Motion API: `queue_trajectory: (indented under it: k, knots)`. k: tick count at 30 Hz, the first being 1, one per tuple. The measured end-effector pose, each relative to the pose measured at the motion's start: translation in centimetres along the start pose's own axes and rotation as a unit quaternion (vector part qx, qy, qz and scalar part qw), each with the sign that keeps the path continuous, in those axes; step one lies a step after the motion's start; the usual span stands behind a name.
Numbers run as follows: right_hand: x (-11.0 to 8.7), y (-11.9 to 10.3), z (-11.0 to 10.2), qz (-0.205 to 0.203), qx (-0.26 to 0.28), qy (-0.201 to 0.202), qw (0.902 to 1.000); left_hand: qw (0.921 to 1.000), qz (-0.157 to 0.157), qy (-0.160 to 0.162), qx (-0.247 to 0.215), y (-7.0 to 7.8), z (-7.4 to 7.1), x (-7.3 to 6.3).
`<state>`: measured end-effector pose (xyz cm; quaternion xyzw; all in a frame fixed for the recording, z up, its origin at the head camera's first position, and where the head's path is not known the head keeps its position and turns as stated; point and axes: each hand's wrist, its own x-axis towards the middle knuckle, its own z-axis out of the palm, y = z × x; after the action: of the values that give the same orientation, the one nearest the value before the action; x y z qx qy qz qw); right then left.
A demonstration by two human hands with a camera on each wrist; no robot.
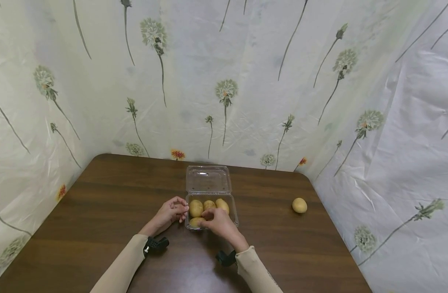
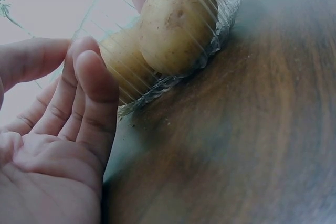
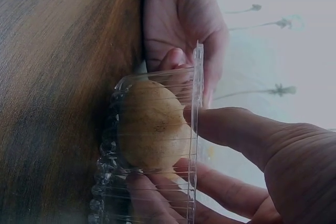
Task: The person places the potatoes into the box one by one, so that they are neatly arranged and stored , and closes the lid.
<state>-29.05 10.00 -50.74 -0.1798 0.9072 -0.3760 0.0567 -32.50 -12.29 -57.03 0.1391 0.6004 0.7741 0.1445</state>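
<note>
A clear plastic clamshell container (image 1: 236,211) stands on the table with its lid (image 1: 208,180) flipped back, away from me. Inside lie several yellow potatoes (image 1: 196,208). My left hand (image 1: 169,212) pinches the container's left rim between thumb and fingers. Reaching into the tray, my right hand (image 1: 221,223) grips the near-left potato (image 3: 152,125), thumb on one side and fingers on the other. That potato sits low behind the container's ribbed front wall. Part of the container's near-right interior is hidden under my right hand.
A single potato (image 1: 299,205) lies on the brown wooden table (image 1: 268,228), off to the right. Dandelion-patterned curtains (image 1: 194,81) hang behind the table and along both sides. Dark wrist cameras (image 1: 156,245) are strapped at both sleeves.
</note>
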Motion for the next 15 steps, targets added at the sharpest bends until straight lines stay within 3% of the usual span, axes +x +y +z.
queue_trajectory:
  k: [15]
  knots:
    - [-0.41, -0.24, -0.73, 0.001, 0.043, 0.016, 0.9989, 1.0000, 0.000, 0.004, -0.004, -0.10, 0.05, 0.07]
